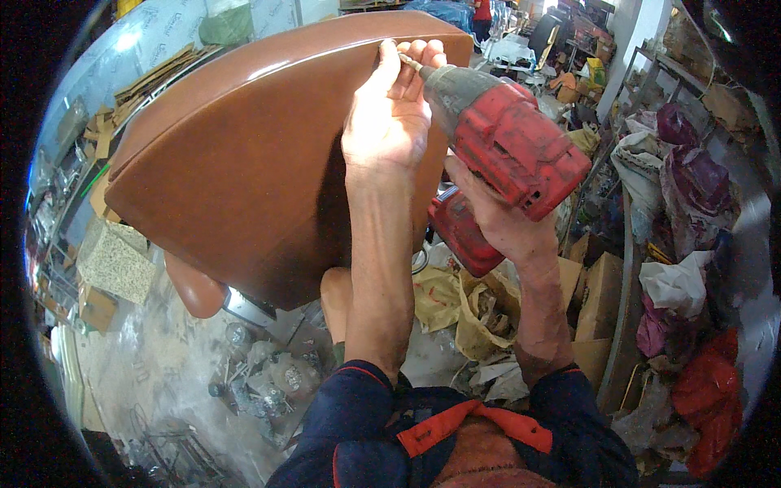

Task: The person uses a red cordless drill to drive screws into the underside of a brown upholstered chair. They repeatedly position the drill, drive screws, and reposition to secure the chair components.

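Note:
My right hand [514, 229] grips a red and grey cordless impact driver [521, 142] by its handle, with its nose pointing up and left. A thin bit [412, 63] sticks out of that nose toward my left hand [389, 122]. My left hand is turned palm up, its thumb and fingers pinched at the bit's tip; whatever small piece is between them is too small to make out. Both hands are close to the upper right edge of a large brown upholstered seat part [236, 171], which has a smooth leather-like cover and a seam along its rim.
A rounded brown piece [195, 289] shows below the upholstered part. Plastic bags with small hardware [277, 374] lie on the floor. Yellowish sacks [486, 313] and cardboard [600, 297] stand beside my right forearm. Bundled cloth and bags [691, 175] line the right side. A person [483, 18] is far off.

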Available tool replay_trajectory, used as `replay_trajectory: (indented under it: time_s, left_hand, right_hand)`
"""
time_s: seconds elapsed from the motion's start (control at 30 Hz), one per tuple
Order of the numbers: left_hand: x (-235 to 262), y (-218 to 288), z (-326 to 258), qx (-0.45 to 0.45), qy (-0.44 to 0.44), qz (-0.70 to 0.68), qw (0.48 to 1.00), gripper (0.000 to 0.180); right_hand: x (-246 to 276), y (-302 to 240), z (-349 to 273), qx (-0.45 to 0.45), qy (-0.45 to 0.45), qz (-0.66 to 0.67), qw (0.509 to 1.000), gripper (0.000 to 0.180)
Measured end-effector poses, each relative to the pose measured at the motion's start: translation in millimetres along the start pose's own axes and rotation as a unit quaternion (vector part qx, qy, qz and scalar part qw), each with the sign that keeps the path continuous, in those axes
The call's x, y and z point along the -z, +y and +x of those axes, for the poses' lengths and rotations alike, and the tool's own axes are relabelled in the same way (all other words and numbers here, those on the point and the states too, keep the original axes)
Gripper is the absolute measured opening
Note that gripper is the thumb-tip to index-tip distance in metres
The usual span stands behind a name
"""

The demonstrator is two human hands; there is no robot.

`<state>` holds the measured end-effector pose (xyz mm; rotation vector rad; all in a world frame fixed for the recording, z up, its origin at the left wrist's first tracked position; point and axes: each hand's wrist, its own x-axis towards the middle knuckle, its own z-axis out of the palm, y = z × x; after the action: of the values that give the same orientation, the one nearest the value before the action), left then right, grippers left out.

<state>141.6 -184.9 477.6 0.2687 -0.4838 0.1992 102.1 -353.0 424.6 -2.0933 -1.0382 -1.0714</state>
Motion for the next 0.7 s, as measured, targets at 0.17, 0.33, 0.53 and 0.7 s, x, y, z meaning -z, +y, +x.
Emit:
replay_trajectory:
  time_s: [0.17,0.33,0.53,0.7]
  left_hand:
    - [-2,-3,1,-0.035,0.046,0.033,0.998,0.028]
    - [-5,-3,0,-0.029,0.042,0.024,0.998,0.029]
    - [1,2,3,0.011,0.054,-0.005,0.998,0.03]
    - [1,6,2,0.032,0.068,-0.033,0.997,0.029]
  right_hand:
    - [-3,3,-2,0.007,-0.012,-0.009,1.0,0.035]
    - [-3,7,-1,0.021,-0.017,-0.005,1.0,0.035]
    - [-16,11,-9,-0.02,-0.023,0.0,1.0,0.028]
    - [-46,7,-17,-0.038,0.051,0.053,0.997,0.02]
